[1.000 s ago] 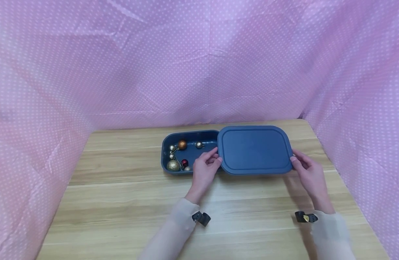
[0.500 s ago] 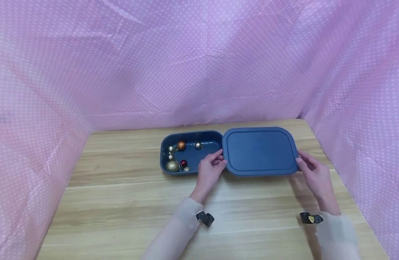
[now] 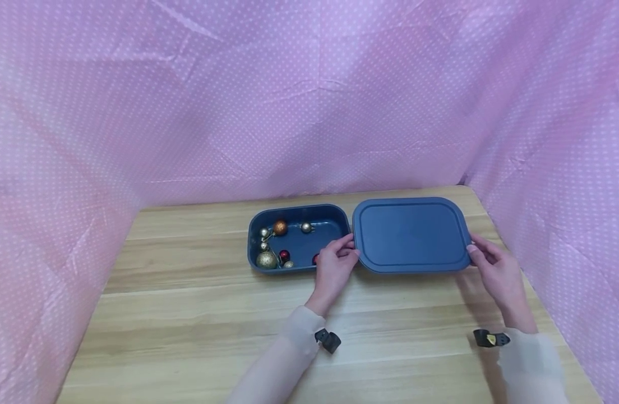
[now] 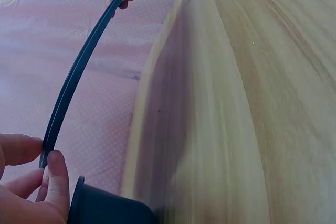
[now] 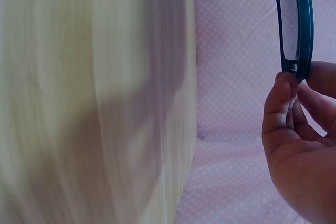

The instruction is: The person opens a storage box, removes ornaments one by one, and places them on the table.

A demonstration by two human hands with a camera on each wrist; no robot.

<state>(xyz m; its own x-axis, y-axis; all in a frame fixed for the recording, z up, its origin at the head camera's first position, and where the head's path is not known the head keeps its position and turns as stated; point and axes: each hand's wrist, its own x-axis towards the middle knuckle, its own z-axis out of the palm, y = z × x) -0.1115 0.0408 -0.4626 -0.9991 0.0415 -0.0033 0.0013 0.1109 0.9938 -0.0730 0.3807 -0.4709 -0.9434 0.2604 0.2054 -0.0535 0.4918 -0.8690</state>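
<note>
A blue lid (image 3: 411, 235) with rounded corners is held level by both hands, raised over the table just right of its box. My left hand (image 3: 336, 272) pinches the lid's left end; my right hand (image 3: 501, 278) pinches the right end. Both wrist views show the lid edge-on between thumb and fingers, such as the lid (image 4: 79, 66) in the left one. The blue box (image 3: 299, 212) stands uncovered on the table. Inside lie small Christmas baubles: an orange one (image 3: 280, 227), a large gold one (image 3: 266, 260), a dark red one (image 3: 284, 255) and several small gold ones. My left hand partly hides another red bauble (image 3: 316, 259).
The wooden table (image 3: 188, 325) extends in front of the box and to its left. Pink dotted cloth (image 3: 309, 112) hangs behind the table and along both sides. The lid casts a shadow on the tabletop in the wrist views.
Both hands have carried the lid to the right. Its left end overlapped the box earlier and is now beside it, showing more of the box's inside and a red bauble near my left hand.
</note>
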